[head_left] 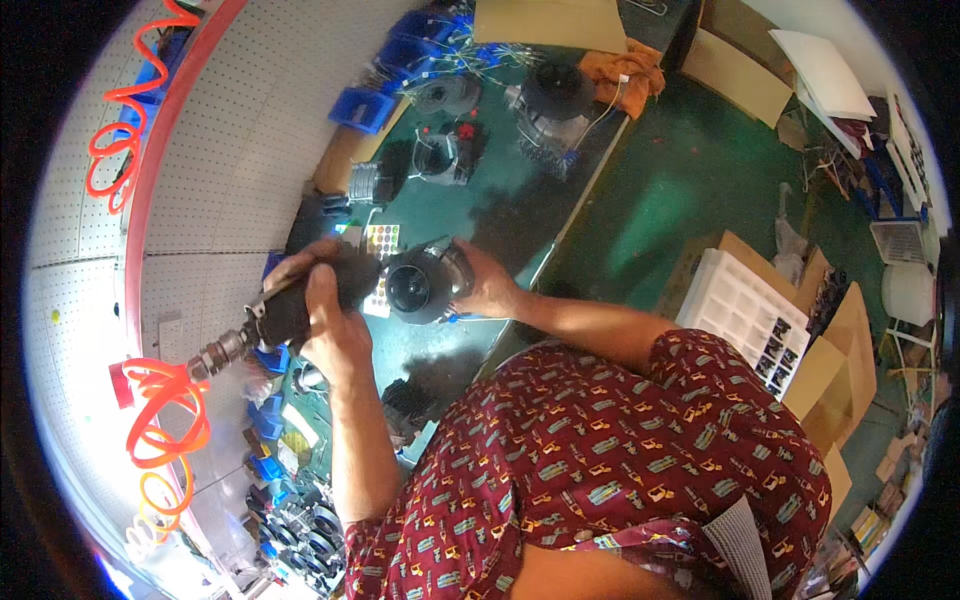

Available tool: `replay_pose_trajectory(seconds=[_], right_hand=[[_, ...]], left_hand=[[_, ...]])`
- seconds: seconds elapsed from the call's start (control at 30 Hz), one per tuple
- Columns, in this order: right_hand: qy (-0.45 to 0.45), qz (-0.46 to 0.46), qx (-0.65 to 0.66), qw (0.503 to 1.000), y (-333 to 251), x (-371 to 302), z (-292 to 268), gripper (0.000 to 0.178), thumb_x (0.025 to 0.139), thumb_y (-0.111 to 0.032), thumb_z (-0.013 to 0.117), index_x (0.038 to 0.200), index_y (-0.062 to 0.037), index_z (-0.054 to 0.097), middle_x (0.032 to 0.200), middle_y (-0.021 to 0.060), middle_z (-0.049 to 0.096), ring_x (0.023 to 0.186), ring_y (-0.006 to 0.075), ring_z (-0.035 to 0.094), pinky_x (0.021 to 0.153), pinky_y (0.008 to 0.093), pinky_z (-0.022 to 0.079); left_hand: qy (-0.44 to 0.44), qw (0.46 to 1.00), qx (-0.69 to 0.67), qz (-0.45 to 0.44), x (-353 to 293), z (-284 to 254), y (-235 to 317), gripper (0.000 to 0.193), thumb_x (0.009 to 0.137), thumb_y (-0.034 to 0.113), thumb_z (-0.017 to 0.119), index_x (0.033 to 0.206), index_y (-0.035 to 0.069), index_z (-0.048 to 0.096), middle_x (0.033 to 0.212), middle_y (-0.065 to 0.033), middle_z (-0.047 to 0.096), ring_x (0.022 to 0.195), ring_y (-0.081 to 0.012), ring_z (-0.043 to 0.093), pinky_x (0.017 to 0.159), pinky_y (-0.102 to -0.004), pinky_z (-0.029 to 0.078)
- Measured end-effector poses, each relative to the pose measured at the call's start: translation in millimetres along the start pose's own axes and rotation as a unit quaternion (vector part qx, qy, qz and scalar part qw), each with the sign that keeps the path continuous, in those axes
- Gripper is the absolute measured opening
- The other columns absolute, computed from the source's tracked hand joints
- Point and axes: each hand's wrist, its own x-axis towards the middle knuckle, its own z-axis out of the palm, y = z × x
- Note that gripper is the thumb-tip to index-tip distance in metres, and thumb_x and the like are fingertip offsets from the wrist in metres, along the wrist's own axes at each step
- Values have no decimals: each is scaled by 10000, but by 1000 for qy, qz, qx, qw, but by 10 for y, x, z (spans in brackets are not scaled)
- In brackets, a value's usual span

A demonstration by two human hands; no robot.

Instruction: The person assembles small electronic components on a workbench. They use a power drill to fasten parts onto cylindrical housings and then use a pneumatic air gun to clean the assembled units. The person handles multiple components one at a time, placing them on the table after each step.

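My left hand [338,330] is closed round a dark pneumatic driver [290,305], which lies roughly level. Its metal hose fitting [222,353] points left, toward a coiled orange air hose [165,410]. The driver's other end reaches a small motor [412,288] with a round black face. My right hand [485,283] grips this motor from its right side, fingers partly hidden behind it. Whether the driver's tip touches the motor I cannot tell. Beneath both lies a sheet of coloured round stickers [383,240] on the green bench top [500,215].
Farther along the bench stand several motor parts, among them a large black-topped motor [557,95], a metal housing [443,157] and a finned part [370,183]. A blue bin [362,110] and an orange cloth [625,80] lie beyond. White pegboard [215,215] rises at left; a white compartment tray [725,300] is at right.
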Motion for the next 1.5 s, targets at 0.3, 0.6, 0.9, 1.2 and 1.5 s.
replay_pose_trajectory(seconds=[0.3,0.6,0.9,1.2,1.5], right_hand=[[-3,8,-35,999,-122,-6,-25,1032,657,-277,867,1482,-2,313,1352,233,529,1240,402,530,1079,443,427],[15,-21,-14,1000,77,30,36,1053,634,-292,881,1480,-12,321,1371,230,516,1231,411,531,1067,448,430],[10,-11,-52,999,-84,4,-25,1068,612,-282,894,1476,-11,327,1366,235,519,1225,412,538,1061,453,437],[40,-13,-40,998,-242,-68,-42,1035,606,-267,897,1450,10,366,1328,245,550,1199,406,565,1058,445,447],[33,-4,-2,999,-128,-74,-8,921,681,-263,843,1445,-17,391,1361,189,527,1231,334,538,1075,414,431]], left_hand=[[-135,984,115,-1,-537,11,-39,258,860,70,643,1083,47,515,1079,-161,649,1051,-273,623,1026,-463,453],[-131,983,129,-16,-598,61,-111,256,867,52,649,1084,45,513,1075,-153,646,1064,-267,621,1041,-453,440],[-175,973,152,0,-627,144,-50,241,879,21,641,1098,34,540,1089,-145,657,1061,-249,623,1016,-417,457],[-243,959,127,-76,-306,297,-94,204,848,9,695,1037,24,618,1020,-93,670,915,-158,627,811,-324,531],[-253,952,146,-95,-435,384,-113,164,874,69,699,995,32,594,981,-93,654,953,-196,626,907,-381,504]])
